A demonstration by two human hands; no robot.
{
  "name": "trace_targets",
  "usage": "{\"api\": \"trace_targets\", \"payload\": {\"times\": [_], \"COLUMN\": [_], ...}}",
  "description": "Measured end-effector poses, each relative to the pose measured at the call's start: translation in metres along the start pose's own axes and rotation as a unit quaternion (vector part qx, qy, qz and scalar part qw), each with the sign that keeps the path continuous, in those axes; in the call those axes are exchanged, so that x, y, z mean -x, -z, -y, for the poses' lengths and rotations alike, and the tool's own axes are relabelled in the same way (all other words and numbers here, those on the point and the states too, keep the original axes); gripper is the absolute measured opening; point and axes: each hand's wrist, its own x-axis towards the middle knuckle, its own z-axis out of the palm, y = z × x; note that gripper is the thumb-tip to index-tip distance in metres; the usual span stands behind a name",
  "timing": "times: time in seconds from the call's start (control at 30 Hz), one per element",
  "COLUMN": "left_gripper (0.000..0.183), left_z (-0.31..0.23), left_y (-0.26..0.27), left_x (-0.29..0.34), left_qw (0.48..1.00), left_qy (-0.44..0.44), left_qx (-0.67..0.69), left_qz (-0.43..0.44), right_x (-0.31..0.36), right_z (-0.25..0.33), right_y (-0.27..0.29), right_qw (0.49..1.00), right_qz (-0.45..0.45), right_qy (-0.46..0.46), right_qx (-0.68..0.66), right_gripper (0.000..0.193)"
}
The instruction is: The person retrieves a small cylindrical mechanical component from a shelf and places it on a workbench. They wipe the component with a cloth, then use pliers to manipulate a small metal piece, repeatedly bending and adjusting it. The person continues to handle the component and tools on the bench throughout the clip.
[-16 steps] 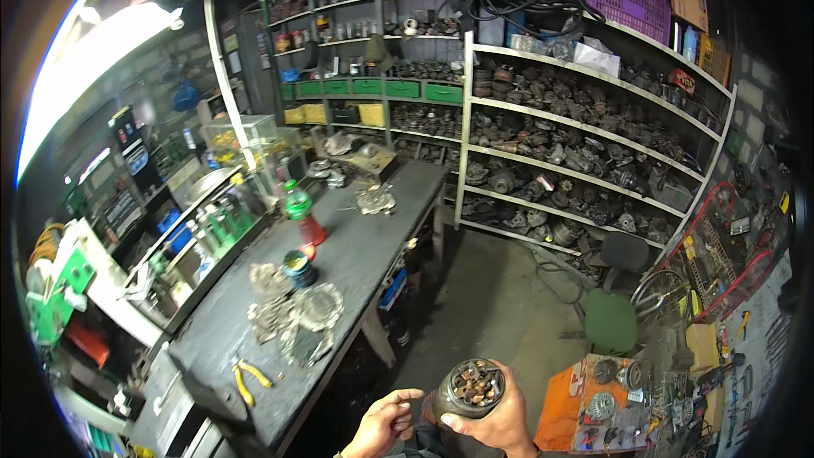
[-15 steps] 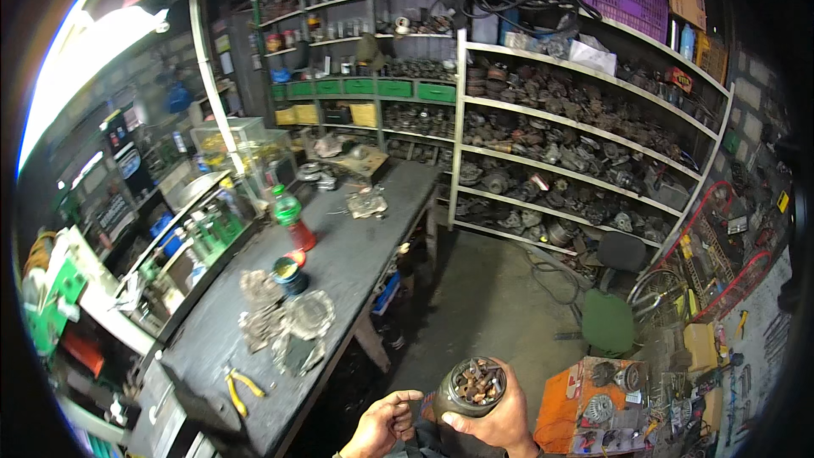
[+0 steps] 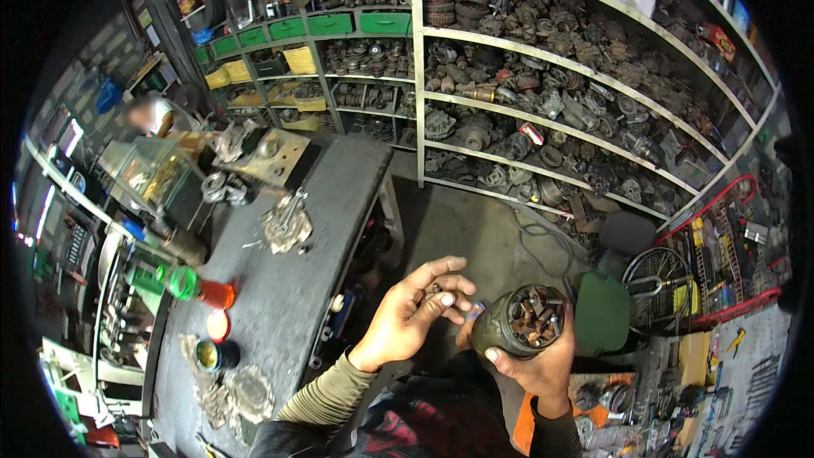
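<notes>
My right hand is wrapped around a dark, round, wide-mouthed jar, tilted so that its mouth faces me. Rusty bolts and other small metal parts fill it nearly to the rim. Just left of the jar, apart from it, is my left hand, its thumb and fingers curled together in a pinch. A tiny dark bit shows between the fingertips, too small to name. The dark workbench lies to the left of both hands.
On the bench are a red bottle with a green top, an open tin, dirty rags and metal parts on a rag. Shelves of used parts stand behind. A green chair is at right; a person is far left.
The view has turned and shifted. My left hand has risen and its fingers have curled into a pinch, with a small bit between them. The jar, still in my right hand, appears higher and farther right.
</notes>
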Motion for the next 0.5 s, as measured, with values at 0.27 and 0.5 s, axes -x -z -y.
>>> {"api": "trace_targets", "payload": {"times": [0.27, 0.5], "left_gripper": [0.037, 0.030], "left_z": [0.027, 0.055], "left_y": [0.066, 0.157], "left_x": [-0.200, -0.315], "left_qw": [0.986, 0.929], "left_qy": [0.060, 0.065], "left_qx": [0.042, 0.101], "left_qz": [-0.153, -0.351], "right_x": [-0.272, -0.491], "right_z": [-0.065, -0.111], "right_y": [0.025, -0.026], "right_qw": [0.994, 0.974], "right_qz": [0.096, 0.219], "right_qy": [-0.034, 0.009], "right_qx": [0.045, 0.056], "right_gripper": [0.086, 0.082]}}
